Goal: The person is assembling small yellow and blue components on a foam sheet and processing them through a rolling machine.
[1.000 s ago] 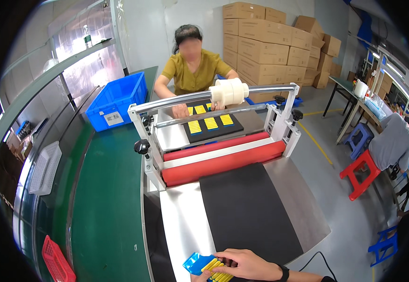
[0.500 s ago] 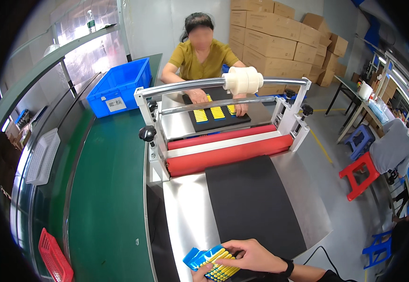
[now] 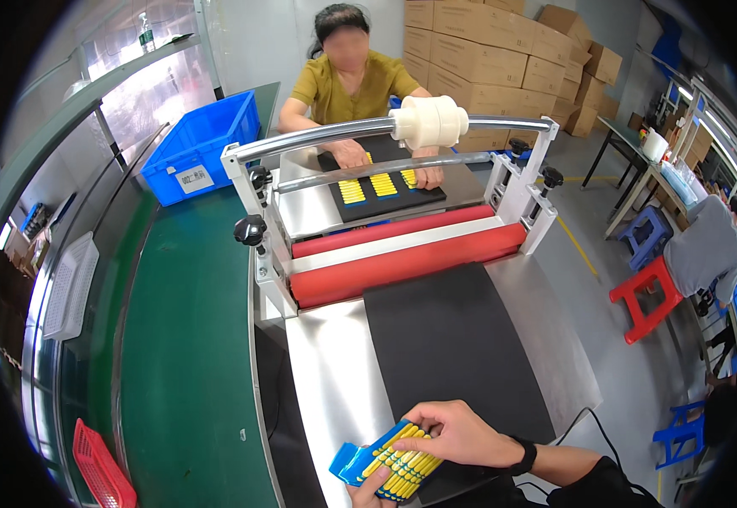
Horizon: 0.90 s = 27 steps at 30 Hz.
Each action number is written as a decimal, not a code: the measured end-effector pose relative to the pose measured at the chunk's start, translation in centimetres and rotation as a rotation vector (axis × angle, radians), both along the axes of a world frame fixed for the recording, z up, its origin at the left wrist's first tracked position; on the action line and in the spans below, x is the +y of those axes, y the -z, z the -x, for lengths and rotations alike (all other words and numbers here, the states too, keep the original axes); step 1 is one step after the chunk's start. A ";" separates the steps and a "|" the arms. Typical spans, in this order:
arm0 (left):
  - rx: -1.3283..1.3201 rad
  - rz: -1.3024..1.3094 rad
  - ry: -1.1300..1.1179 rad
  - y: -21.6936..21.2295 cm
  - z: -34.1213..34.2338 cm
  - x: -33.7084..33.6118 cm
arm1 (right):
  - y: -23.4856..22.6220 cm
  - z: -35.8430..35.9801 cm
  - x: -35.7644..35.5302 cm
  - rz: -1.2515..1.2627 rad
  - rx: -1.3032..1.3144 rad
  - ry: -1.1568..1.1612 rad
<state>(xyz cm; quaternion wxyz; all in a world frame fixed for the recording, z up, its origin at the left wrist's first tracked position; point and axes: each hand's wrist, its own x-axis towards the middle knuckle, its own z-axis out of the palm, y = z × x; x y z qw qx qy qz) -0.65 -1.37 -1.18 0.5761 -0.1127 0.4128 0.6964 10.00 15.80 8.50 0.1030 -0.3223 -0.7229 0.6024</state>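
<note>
At the near edge of the metal bed, my left hand (image 3: 372, 488) is closed on the lower end of a bundle of blue sheets with rows of yellow strips (image 3: 398, 466). My right hand (image 3: 463, 433), a black band at its wrist, pinches the upper right edge of the same bundle. A glossy blue flap sticks out on the bundle's left side. Beyond my hands a black mat (image 3: 449, 339) runs up to the red roller (image 3: 411, 264) of a white-framed press.
Across the press a co-worker's hands rest on a black board (image 3: 360, 207) with similar yellow-striped pieces. A blue crate (image 3: 207, 148) stands on the green table (image 3: 186, 339) at left. A red basket (image 3: 102, 466) lies near left; a red stool (image 3: 644, 296) stands at right.
My right hand has moved slightly up and right, and the yellow-striped bundle now shows more of its face. The whole view has shifted a little. The co-worker's hands remain over the black board.
</note>
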 end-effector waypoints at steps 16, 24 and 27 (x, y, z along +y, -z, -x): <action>0.050 0.026 0.005 -1.1 -0.4 0.4 | 1.1 -0.9 -0.5 0.082 0.012 -0.175; -0.057 -0.043 -0.017 0.1 -0.3 -0.2 | 0.5 0.6 4.0 0.063 0.134 0.027; 0.151 -0.091 -0.127 -0.9 -0.6 0.8 | 2.6 2.7 8.8 0.006 0.191 0.162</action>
